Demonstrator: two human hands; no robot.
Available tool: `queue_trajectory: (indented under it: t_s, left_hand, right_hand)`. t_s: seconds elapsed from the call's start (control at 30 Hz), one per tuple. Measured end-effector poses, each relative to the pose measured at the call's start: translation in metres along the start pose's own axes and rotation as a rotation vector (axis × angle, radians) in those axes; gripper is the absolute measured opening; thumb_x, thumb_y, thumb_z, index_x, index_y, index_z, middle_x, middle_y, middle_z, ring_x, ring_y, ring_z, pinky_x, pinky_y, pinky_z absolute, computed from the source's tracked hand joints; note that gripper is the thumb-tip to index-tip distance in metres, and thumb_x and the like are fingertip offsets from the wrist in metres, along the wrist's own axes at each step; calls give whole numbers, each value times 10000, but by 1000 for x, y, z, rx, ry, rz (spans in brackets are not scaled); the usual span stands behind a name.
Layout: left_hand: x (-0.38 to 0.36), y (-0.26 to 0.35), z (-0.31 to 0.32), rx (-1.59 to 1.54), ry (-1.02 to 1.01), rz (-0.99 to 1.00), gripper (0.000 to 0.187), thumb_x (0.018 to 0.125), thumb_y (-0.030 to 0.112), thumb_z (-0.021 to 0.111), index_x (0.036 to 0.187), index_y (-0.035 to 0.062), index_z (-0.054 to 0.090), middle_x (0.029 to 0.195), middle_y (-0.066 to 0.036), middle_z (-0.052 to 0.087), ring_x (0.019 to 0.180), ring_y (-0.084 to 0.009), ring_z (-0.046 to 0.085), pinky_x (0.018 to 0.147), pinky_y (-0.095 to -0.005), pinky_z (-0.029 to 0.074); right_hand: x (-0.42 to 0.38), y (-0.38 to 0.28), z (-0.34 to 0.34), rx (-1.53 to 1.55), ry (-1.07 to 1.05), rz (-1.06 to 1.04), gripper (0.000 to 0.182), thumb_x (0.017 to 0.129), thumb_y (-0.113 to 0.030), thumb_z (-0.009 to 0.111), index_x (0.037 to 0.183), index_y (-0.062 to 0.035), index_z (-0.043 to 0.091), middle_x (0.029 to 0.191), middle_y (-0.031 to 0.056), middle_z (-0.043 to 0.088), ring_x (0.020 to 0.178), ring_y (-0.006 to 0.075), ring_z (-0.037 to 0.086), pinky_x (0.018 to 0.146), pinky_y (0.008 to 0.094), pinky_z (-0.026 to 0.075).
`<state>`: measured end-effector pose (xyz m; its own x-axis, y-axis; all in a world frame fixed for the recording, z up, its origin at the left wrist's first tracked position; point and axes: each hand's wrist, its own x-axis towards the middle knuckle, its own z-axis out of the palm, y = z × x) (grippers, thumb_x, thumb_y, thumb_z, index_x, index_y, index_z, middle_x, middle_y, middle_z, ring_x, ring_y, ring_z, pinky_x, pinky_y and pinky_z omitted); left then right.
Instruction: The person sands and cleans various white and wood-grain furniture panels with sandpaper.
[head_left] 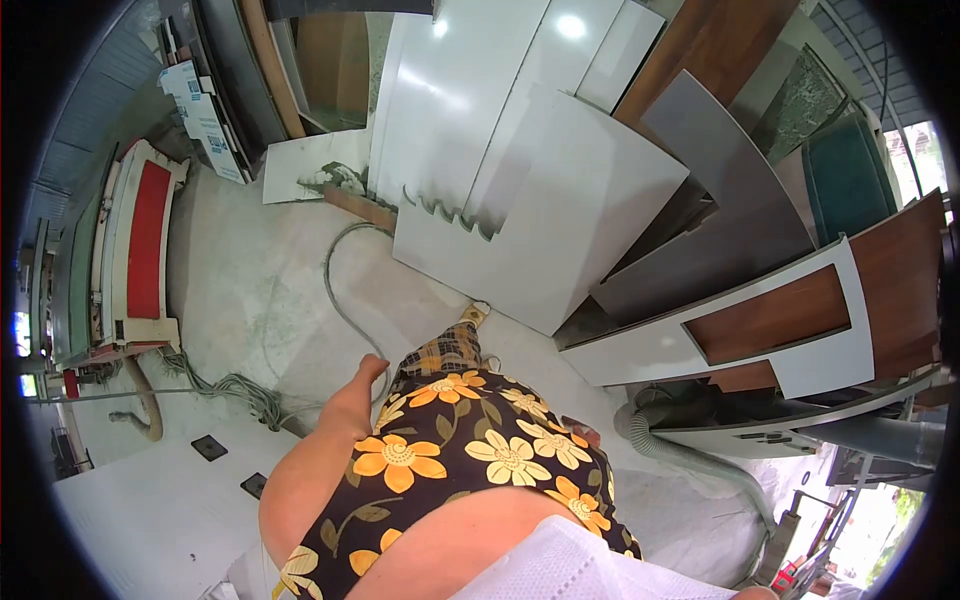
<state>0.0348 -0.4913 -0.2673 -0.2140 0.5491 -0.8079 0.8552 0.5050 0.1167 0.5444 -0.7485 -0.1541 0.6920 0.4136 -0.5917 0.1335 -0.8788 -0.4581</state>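
At six o'clock, closest to the lens, a white mask point(560, 565) juts over a flowered dress point(505, 460), taken as the dial's centre. Toward ten, the left hand point(372, 368) hangs from a lowered arm, seemingly at ease; no object shows in it, and I cannot tell whether its fingers are spread or pressed together. At three, a reddish patch may be the right hand point(580, 432), largely hidden, its grip impossible to tell. Checked trousers point(440, 352) extend toward twelve.

Nearest the left hand, a grey cable point(328, 265) loops across the floor point(230, 280) from eleven and passes behind it; whether they touch is unclear. Its slack probably gives it reach. Ribbed hose point(640, 432) curves at three, perhaps kept aside for walking room, while bundled cables point(235, 388) lie gathered at nine.

Farther off, a white panel point(560, 200) stands at twelve to one, and a grey board point(730, 245) leans toward two, presumably propped to save space. Beyond ten sits a red-and-white machine point(148, 240).
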Motion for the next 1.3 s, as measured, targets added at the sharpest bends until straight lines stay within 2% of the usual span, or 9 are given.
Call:
queue_trajectory:
  t_s: [0.2,0.4,0.6,0.7,0.77,0.9,1.03,1.13,1.3]
  left_hand:
    - [-1,15,-20,-63,-11,68,361,665,340,671,675,-20,651,678,-161,648,604,-293,641,577,-371,508]
    - [8,67,-58,743,153,505,247,702,383,678,698,136,700,685,-59,662,720,-243,650,661,-371,510]
    - [-23,43,-56,-329,180,279,275,713,421,661,696,150,705,636,-37,643,639,-241,626,595,-380,489]
    - [-21,-2,-40,564,208,397,291,706,406,668,665,120,696,628,-60,639,614,-253,618,584,-382,482]
    - [-27,-39,-16,582,163,361,320,686,407,676,641,90,689,643,-103,636,635,-264,624,592,-388,478]
    - [-10,-130,49,728,162,470,275,806,203,561,599,42,642,673,-81,658,596,-199,642,538,-334,497]
    - [-17,-131,66,-712,-37,-374,167,758,75,559,614,19,622,687,-95,656,623,-245,639,591,-364,507]
    - [-49,-125,17,484,-21,205,158,760,82,544,653,7,633,723,-140,654,680,-275,636,644,-395,507]
    - [-4,-124,4,170,227,103,274,784,211,525,717,-29,640,814,-203,642,800,-346,618,713,-427,498]
  right_hand:
    - [27,19,18,33,72,-84,315,738,-249,654,676,56,604,559,169,585,472,252,573,481,379,451]
    - [45,-6,20,26,96,-180,345,739,-264,633,673,72,598,567,175,589,500,279,589,508,412,456]
    - [94,-20,25,-88,-84,-191,355,742,-271,619,671,75,588,551,188,579,506,302,591,521,430,459]
    - [133,-19,36,-199,-58,-335,363,735,-273,615,660,80,578,560,198,581,526,329,594,548,435,463]
    - [169,-5,53,-291,80,-619,376,731,-279,610,643,84,568,564,207,581,541,347,595,569,437,465]
    - [179,-59,59,-66,-205,-545,346,757,-241,567,670,95,582,573,180,597,548,312,614,552,409,471]
    - [135,-149,57,-65,-375,-549,299,800,-198,509,797,72,638,638,128,638,550,215,648,489,326,478]
    - [97,-212,66,-17,-474,-540,315,820,-206,481,906,32,668,690,122,654,563,197,660,478,291,478]
    - [79,-286,88,-367,-458,-416,248,828,-120,514,890,103,603,716,144,643,562,198,653,434,279,454]
